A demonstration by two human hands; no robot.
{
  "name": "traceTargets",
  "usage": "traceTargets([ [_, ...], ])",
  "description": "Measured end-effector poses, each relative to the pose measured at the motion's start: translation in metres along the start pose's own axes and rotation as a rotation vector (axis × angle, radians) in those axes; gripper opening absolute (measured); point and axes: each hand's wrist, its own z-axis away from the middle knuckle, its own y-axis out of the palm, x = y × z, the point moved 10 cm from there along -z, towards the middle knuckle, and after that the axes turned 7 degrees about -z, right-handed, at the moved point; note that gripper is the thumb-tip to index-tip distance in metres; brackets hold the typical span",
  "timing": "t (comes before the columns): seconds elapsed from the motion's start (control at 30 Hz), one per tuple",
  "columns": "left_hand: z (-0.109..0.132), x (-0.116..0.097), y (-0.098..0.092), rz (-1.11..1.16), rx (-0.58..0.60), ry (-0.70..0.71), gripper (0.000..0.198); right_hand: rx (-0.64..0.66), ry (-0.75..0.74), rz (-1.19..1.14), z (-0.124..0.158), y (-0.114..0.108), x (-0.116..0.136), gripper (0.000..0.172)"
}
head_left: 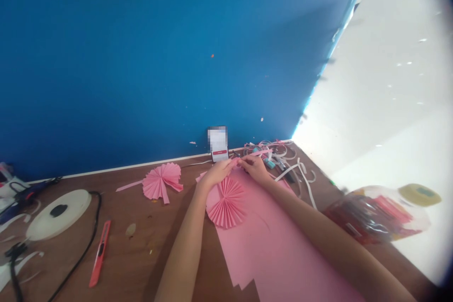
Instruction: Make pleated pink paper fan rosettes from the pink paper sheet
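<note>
My left hand (217, 172) and my right hand (255, 167) meet at the far end of a stack of pink paper sheets (279, 245). Both hands pinch a small folded pink paper strip (238, 162) between their fingertips. Just below my left hand lies a pleated pink paper fan (226, 202) on the sheets. A second pleated pink fan (161, 182) lies to the left on the brown table (148, 250), apart from my hands.
A red utility knife (100, 252) lies front left beside a black cable (83, 245) and a white tape roll (58, 212). Curled white and pink paper strips (288, 160) pile at the blue wall. A clear plastic bag (377, 214) of supplies sits right.
</note>
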Motion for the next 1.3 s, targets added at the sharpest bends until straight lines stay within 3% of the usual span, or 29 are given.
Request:
traceTargets([
  [0.43, 0.000, -0.001, 0.003, -0.003, -0.005, -0.022, 0.054, -0.017, 0.007, -0.091, -0.002, -0.002, -0.007, 0.037],
  [0.77, 0.001, 0.010, 0.012, 0.051, 0.085, -0.096, 0.059, -0.007, 0.024, -0.126, -0.002, -0.002, -0.011, 0.037],
  [1.3, -0.012, -0.002, 0.017, 0.063, 0.016, -0.026, 0.040, -0.032, -0.019, -0.146, -0.001, -0.005, 0.001, 0.037],
])
